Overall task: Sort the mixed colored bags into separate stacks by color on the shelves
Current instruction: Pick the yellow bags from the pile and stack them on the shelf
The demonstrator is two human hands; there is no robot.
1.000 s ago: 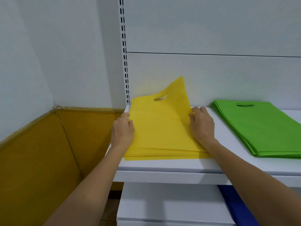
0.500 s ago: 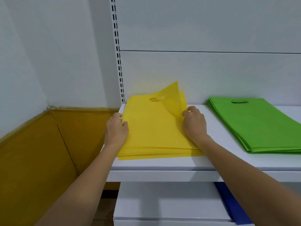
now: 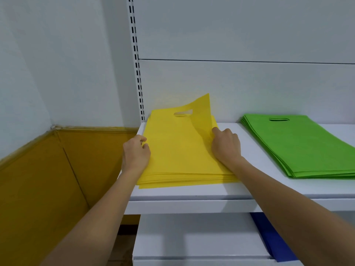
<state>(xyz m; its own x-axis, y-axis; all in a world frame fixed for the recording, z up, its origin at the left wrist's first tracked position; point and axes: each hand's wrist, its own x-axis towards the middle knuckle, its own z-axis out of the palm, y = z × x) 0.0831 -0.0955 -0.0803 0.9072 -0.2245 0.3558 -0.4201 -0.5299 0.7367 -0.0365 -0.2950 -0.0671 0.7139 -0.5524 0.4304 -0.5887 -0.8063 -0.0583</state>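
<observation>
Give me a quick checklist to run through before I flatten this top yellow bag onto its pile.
1. Top yellow bag lying flat: not ok, its far right corner stands up off the pile.
2. Yellow stack one colour only: ok, every visible layer edge is yellow.
3. Both hands holding: ok, left hand grips the stack's left edge, right hand pinches the top bag's right edge.
4. Front edges squared: not ok, the layers are staggered.
5. Green stack kept apart: ok, bare shelf lies between.
6. Handle cutouts aligned: cannot tell, the top bag covers them.
</observation>
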